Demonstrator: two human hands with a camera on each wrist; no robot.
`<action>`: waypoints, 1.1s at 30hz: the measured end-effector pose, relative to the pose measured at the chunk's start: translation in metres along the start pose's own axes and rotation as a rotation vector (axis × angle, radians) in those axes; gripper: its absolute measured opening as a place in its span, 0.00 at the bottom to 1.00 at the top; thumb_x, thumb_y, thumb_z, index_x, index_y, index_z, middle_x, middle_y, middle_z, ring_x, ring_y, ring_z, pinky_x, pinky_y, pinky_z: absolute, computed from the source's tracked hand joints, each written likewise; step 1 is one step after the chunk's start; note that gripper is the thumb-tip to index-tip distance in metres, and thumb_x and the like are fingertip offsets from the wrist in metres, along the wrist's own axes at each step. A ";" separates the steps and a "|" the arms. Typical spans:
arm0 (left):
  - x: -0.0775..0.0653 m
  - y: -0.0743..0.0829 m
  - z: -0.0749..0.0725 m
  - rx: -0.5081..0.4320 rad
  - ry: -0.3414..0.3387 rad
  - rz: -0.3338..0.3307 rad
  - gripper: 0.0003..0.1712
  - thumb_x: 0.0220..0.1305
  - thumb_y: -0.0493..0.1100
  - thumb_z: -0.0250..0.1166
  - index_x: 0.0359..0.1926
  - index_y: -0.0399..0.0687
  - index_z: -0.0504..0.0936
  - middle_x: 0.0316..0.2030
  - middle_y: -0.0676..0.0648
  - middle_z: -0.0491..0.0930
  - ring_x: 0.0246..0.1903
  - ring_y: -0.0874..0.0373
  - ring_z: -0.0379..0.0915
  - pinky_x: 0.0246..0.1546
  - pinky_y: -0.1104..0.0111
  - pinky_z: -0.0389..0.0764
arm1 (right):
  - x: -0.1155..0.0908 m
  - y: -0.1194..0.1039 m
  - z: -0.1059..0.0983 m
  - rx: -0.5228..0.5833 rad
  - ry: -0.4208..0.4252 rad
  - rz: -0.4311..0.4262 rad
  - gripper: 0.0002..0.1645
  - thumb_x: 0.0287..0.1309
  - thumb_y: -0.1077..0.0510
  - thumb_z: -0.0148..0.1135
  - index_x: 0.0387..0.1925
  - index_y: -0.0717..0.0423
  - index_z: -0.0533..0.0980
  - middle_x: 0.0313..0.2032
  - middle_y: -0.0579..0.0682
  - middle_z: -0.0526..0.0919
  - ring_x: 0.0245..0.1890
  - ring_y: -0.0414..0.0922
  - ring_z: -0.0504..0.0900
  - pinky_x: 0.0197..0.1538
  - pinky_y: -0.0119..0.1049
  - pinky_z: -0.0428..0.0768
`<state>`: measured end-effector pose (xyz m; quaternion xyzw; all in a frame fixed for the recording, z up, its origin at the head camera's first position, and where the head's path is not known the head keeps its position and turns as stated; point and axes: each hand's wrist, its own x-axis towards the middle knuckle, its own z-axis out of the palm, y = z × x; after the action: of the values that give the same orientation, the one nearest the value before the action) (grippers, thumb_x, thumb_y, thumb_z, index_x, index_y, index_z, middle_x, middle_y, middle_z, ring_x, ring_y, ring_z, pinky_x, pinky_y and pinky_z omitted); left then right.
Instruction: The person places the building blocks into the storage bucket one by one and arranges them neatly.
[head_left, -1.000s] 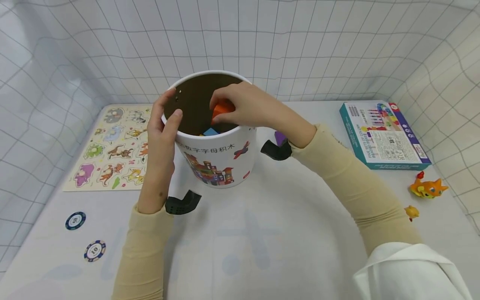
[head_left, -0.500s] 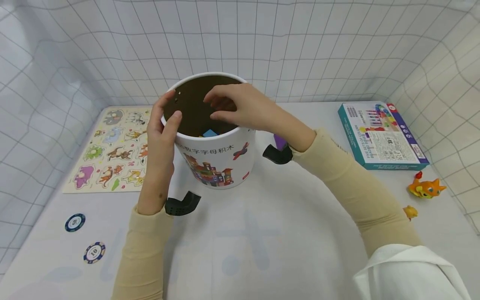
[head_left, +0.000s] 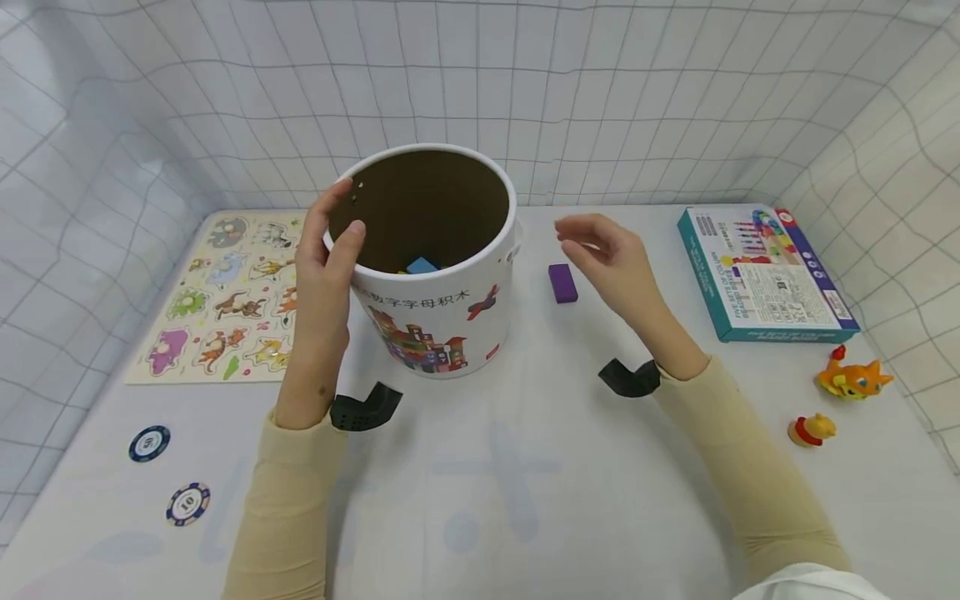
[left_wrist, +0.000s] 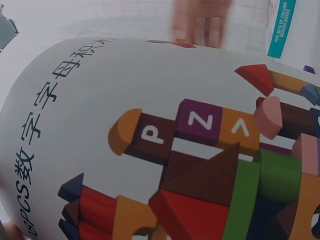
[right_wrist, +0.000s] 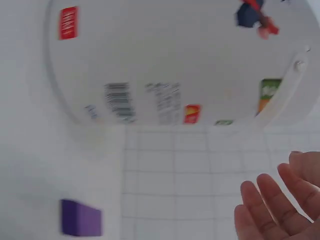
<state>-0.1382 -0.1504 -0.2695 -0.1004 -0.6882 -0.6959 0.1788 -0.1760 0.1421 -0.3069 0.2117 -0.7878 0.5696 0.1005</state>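
Note:
A white bucket printed with pictures of toy blocks stands at the middle of the table. My left hand grips its rim on the left side. Down inside, a blue block and a bit of yellow show; the rest of the contents is hidden by the front wall. To the bucket's right, my right hand hovers with loosely bent fingers and holds nothing. Just left of and below its fingertips, a purple block lies on the table. The right wrist view shows the same hand beside the bucket's handle.
An animal puzzle board lies at the left, with two poker chips in front of it. A boxed bead game lies at the back right. Near it stand an orange toy figure and a small yellow-and-red figure.
My right hand has let go of an orange-red block inside the bucket and moved out to the right, uncovering the purple block. My left hand stays on the rim.

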 end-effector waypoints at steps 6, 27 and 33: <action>-0.002 0.002 -0.001 -0.001 0.009 -0.005 0.26 0.61 0.42 0.51 0.61 0.49 0.64 0.60 0.50 0.59 0.58 0.55 0.52 0.54 0.62 0.56 | -0.023 0.057 -0.004 -0.154 -0.158 0.221 0.28 0.56 0.55 0.57 0.59 0.56 0.64 0.58 0.54 0.66 0.58 0.50 0.65 0.58 0.45 0.63; -0.001 0.002 0.001 -0.010 0.003 -0.004 0.25 0.61 0.41 0.51 0.61 0.50 0.64 0.60 0.49 0.59 0.58 0.54 0.53 0.54 0.62 0.57 | -0.018 0.092 0.026 -0.478 -0.141 0.250 0.32 0.52 0.60 0.60 0.60 0.60 0.63 0.58 0.61 0.66 0.58 0.56 0.64 0.58 0.46 0.62; -0.001 0.002 0.001 -0.003 -0.002 0.002 0.26 0.61 0.41 0.50 0.61 0.48 0.63 0.60 0.49 0.59 0.58 0.54 0.52 0.54 0.62 0.57 | -0.021 0.098 0.026 -0.445 0.031 0.199 0.22 0.50 0.64 0.60 0.50 0.61 0.72 0.50 0.58 0.75 0.51 0.52 0.72 0.53 0.42 0.68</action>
<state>-0.1369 -0.1491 -0.2683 -0.1022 -0.6871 -0.6968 0.1787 -0.1988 0.1476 -0.4077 0.0969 -0.9091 0.3926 0.1001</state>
